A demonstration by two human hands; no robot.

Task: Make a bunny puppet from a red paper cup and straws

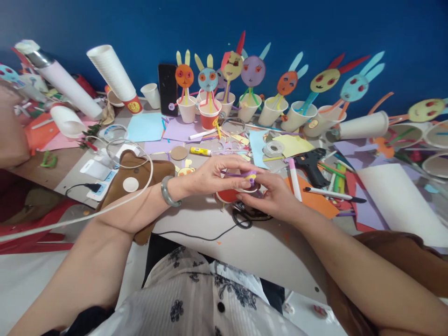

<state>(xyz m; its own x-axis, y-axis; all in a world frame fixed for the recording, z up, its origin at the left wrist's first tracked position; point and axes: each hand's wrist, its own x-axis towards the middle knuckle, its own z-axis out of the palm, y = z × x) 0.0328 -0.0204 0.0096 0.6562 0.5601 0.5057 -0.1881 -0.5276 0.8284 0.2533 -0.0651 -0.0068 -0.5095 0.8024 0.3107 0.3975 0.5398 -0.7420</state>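
My left hand (219,175), with a bangle on its wrist, is closed, thumb and fingers pinching a small purple and yellow piece (250,178) that looks like pipe cleaner or paper strip. Under the fingers is a red paper cup (227,195), largely hidden by both hands. My right hand (275,193) curls round the cup's right side, thumb below and fingertips close to the purple piece. Just beneath the hands lies a coiled black cable (242,219).
Behind stands a row of paper cups with rabbit-faced figures (252,72). A black glue gun (311,168), a pink-capped marker (294,179), a tape roll (273,149) and coloured paper lie around. At left are a brown pouch (154,172), a power strip (105,184) and a white cable.
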